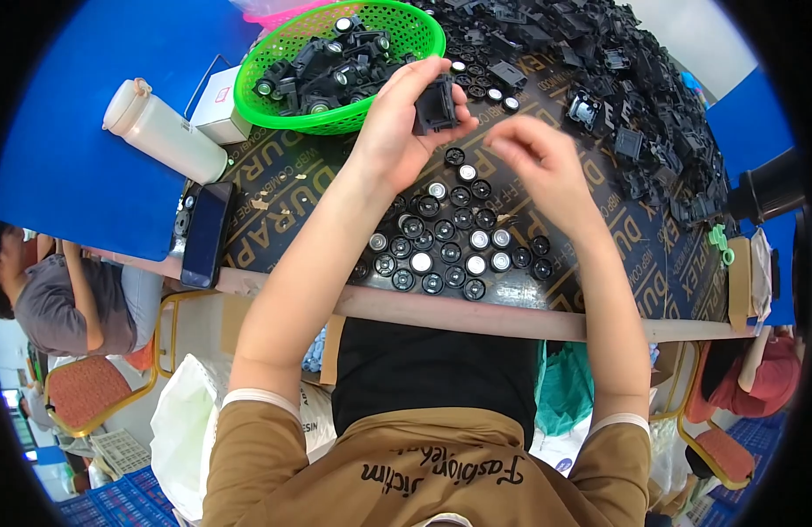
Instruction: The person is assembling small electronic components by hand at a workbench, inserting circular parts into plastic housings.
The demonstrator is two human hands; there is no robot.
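My left hand [390,132] is raised over the table beside the green basket, its fingers wrapped round a dark, box-shaped black plastic part [437,104]. Just to the right, my right hand [548,162] hangs apart from that part with its fingers curled and pressed together. Whatever may be between those fingertips is hidden. Below both hands, many small round black wheels [443,230] lie loose on the table, some showing silvery white faces [421,262]. A few more wheels [494,95] lie beyond the hands.
A green mesh basket [244,92] holds black assemblies fitted with wheels. Black plastic parts [634,97] are heaped at the far right. At left stand a white bottle [165,132], a white box [220,105] and a phone [208,233]. Green-handled scissors [722,246] lie right. People sit on both sides.
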